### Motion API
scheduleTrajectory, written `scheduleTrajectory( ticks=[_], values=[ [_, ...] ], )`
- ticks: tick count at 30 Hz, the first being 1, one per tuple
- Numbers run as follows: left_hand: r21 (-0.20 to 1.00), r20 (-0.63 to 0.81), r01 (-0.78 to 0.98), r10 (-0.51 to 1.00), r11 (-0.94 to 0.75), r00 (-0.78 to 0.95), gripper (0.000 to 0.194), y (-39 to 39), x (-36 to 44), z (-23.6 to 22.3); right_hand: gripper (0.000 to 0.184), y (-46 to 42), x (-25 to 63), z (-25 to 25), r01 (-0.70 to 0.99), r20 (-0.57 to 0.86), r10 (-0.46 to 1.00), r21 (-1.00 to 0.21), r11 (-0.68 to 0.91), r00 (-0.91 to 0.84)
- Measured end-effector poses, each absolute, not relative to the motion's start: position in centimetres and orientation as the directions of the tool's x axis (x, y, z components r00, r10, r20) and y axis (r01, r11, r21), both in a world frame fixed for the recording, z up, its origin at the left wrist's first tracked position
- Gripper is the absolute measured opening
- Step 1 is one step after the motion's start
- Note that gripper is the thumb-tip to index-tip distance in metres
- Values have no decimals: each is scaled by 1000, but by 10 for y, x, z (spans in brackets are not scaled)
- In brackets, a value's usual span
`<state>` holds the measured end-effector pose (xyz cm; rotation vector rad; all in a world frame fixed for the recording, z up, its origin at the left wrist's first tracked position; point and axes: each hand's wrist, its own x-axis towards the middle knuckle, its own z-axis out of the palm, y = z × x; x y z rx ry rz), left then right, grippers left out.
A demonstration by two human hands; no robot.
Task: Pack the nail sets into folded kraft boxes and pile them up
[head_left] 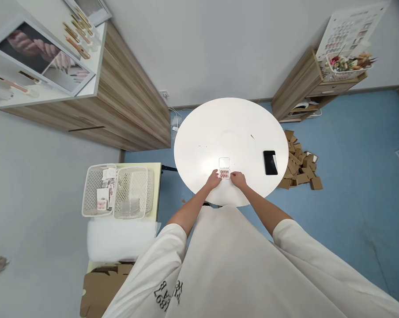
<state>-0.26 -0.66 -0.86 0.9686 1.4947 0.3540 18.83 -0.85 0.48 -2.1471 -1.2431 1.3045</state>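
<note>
White table (pixel 231 123); left hand (pixel 214 179), right hand (pixel 238 179) flank open case (pixel 224 163); phone (pixel 270 162) farther right; finger closure unclear.

The nail-shaped pieces (pixel 224 172) are reddish, the tabletop (pixel 216 128) white.

The small clear case (pixel 224 168) lies flat on the white surface (pixel 226 137), near its front edge. Its lid (pixel 224 162) stands open on the far side; reddish nails (pixel 224 173) fill the near half in two rows.
</note>
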Motion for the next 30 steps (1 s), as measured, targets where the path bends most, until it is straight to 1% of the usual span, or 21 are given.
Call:
scheduleTrajectory(
  ticks=[4, 6, 10, 13, 16, 19, 22, 24, 28, 30],
  values=[
    [702, -670, 395, 738, 593, 82, 67, 5, -7, -5, 21, 0, 197, 4, 471, -533, 818, -677, -565, 215],
    [697, -671, 394, 738, 599, 65, 66, 14, -7, -2, 24, 8, 200, 3, 425, -542, 811, -695, -580, 220],
    [730, -644, 323, 764, 603, 29, 65, 35, -3, 0, 34, 26, 198, 1, 224, -577, 785, -753, -618, 226],
    [755, -632, 238, 775, 611, 19, 65, 46, 3, -4, 43, 37, 192, 1, 72, -623, 748, -756, -651, 229],
    [771, -629, 174, 776, 613, 51, 64, 50, 8, -10, 50, 43, 185, 3, 41, -645, 733, -744, -667, 216],
    [764, -644, 145, 759, 629, 96, 66, 50, 9, -12, 56, 44, 181, 4, 30, -657, 732, -740, -672, 180],
    [743, -667, 153, 740, 651, 89, 70, 50, 7, -8, 56, 44, 182, 7, 4, -662, 734, -742, -670, 150],
    [741, -668, 166, 740, 651, 83, 71, 52, 4, -3, 53, 45, 184, 10, -6, -660, 738, -746, -666, 141],
    [761, -642, 189, 762, 621, 82, 76, 56, -1, 9, 44, 49, 187, 16, -49, -661, 743, -750, -660, 109],
    [781, -615, 197, 785, 593, 76, 74, 57, -1, 15, 42, 50, 187, 19, -53, -651, 752, -759, -649, 99]
  ],
)
